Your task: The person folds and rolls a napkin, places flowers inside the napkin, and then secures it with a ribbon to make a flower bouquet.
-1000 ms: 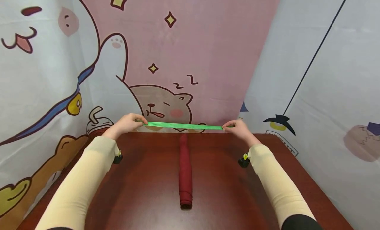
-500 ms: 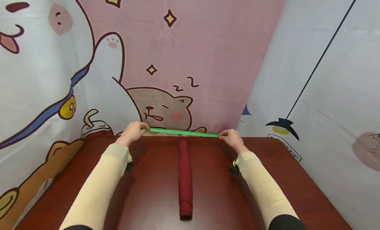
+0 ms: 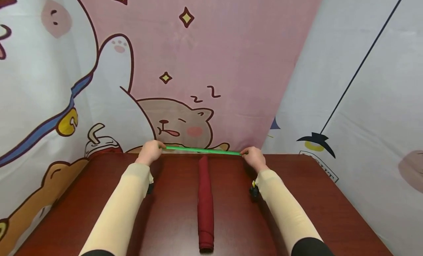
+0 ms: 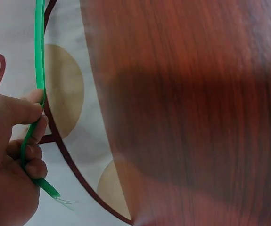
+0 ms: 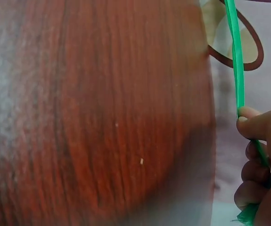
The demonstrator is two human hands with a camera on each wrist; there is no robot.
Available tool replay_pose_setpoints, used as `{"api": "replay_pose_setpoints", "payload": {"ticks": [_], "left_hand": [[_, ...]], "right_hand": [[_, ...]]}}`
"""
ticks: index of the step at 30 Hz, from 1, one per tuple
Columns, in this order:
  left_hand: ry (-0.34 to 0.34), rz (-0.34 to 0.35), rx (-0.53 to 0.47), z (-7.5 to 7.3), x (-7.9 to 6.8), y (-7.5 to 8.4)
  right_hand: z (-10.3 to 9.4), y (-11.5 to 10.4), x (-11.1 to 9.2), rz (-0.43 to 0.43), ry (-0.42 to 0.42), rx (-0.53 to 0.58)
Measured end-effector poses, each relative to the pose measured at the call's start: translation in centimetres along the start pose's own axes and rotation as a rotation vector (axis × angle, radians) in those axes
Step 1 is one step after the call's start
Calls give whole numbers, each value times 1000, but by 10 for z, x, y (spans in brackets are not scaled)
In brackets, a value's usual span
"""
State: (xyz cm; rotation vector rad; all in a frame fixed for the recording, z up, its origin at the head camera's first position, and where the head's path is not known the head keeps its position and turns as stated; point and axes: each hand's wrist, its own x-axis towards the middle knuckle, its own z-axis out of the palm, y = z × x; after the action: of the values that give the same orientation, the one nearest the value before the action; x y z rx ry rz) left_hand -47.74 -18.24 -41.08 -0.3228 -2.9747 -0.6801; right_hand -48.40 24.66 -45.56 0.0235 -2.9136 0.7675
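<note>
- While thumb and finger of the left hand (image 3: 150, 152) pinch the green ribbon (image 3: 203, 150), its frayed tail hangs past the other, curled fingers.
- Right hand (image 3: 255, 158) pinches the other end, remaining fingers curled, frayed tip poking out.
- Ribbon stretched straight between both hands, near far table edge.
- Dark-red roll (image 3: 206, 206) lies lengthwise on table (image 3: 297, 197), between forearms.
- Left beyond left hand: printed cup (image 3: 102, 145) with straw on backdrop (image 3: 244, 65).

A booth-like corner of unclear kind, shown by cartoon-printed cloth (image 3: 244, 65) hanging behind and beside a wood-grained table (image 3: 175, 212).
</note>
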Motion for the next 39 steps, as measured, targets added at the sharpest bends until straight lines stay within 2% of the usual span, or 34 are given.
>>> {"api": "replay_pose_setpoints", "payload": {"ticks": [9, 20, 26, 31, 35, 39], "left_hand": [[-88, -44, 31, 11, 5, -3], [-101, -65, 33, 17, 1, -1], [-142, -49, 36, 19, 3, -5], [-170, -53, 8, 21, 3, -9], [-192, -69, -24, 22, 3, -13], [-197, -61, -37, 23, 2, -16]], "right_hand": [[9, -4, 2, -16, -47, -78], [8, -11, 2, 12, -62, -154], [5, -11, 3, 5, -58, -160], [7, -4, 6, 3, -75, -148], [7, 2, 7, -1, -89, -97], [8, 9, 8, -66, -97, -35]]}}
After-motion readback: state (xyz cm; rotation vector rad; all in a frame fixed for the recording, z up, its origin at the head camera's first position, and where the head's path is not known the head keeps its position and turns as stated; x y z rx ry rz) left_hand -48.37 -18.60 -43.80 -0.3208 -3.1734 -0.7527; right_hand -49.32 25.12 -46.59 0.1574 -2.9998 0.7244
